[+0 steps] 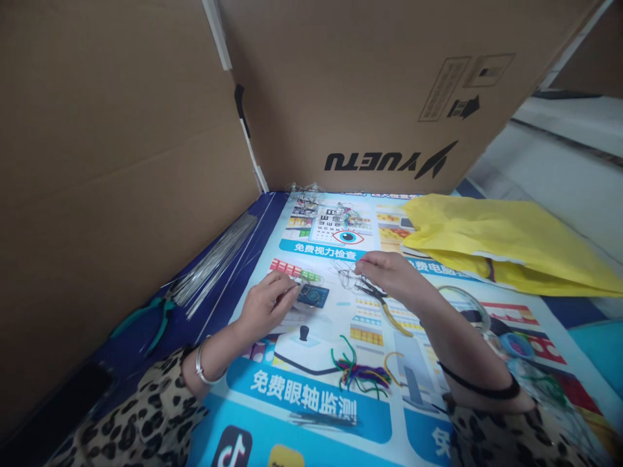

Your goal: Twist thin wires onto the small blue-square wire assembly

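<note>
My left hand [272,301] is closed, thumb and fingers pinched together at one end of a thin wire [307,279]. To its right, my right hand [389,272] pinches another part of bent thin wire [345,275], which forms loose loops. Whether the two stretches of wire join is too fine to see. Just below my right hand lie yellow-handled pliers [396,319], their dark jaws pointing toward the wire. A bundle of multicoloured yarn [365,376] rests nearer to me, between my forearms.
Straight wires [219,259] and teal-handled pliers [158,318] lie at the left. Tangled wire pieces [311,191] sit at the back, before a cardboard panel [365,97]. At the right are a yellow bag [501,237], a clear ring-shaped roll [481,314] and small items. A printed poster [335,331] covers the table.
</note>
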`<state>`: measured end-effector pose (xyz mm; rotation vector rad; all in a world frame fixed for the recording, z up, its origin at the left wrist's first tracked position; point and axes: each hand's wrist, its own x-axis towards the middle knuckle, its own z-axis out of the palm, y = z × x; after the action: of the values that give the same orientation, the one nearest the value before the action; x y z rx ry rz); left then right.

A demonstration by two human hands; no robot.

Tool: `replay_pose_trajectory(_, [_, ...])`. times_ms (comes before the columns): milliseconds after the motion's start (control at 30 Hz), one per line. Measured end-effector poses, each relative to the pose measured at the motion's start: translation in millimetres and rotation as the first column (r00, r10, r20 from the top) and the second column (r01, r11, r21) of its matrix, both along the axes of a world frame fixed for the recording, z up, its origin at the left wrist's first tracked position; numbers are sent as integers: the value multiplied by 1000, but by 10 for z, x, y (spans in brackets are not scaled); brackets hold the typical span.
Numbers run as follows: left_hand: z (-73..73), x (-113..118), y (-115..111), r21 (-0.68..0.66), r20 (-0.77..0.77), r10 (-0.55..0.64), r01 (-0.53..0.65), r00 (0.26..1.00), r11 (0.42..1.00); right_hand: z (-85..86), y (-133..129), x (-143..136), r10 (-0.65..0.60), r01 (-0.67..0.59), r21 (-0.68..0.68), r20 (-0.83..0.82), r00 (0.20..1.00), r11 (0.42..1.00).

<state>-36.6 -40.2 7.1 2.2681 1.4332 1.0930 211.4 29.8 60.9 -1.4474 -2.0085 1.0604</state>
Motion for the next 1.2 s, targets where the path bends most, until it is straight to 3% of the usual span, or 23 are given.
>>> replay_pose_trajectory(600, [-37, 2, 46, 30, 78, -35, 33, 996, 999, -22, 8, -1, -17, 16, -24, -14, 1000, 1000])
replay_pose_trajectory(933, [18, 62, 112, 81, 113, 53, -62, 992, 995, -50, 13, -25, -54, 55, 17, -55, 997, 998])
replay_pose_trajectory(1100, [175, 166, 220, -1, 53, 142, -142, 988, 990, -77, 24, -46, -139, 141, 25, -87, 986, 990])
replay_pose_trajectory(1200, [271, 197, 324, -170, 89, 192, -175, 977, 970, -56, 4, -80, -184, 185, -8, -142, 973, 983])
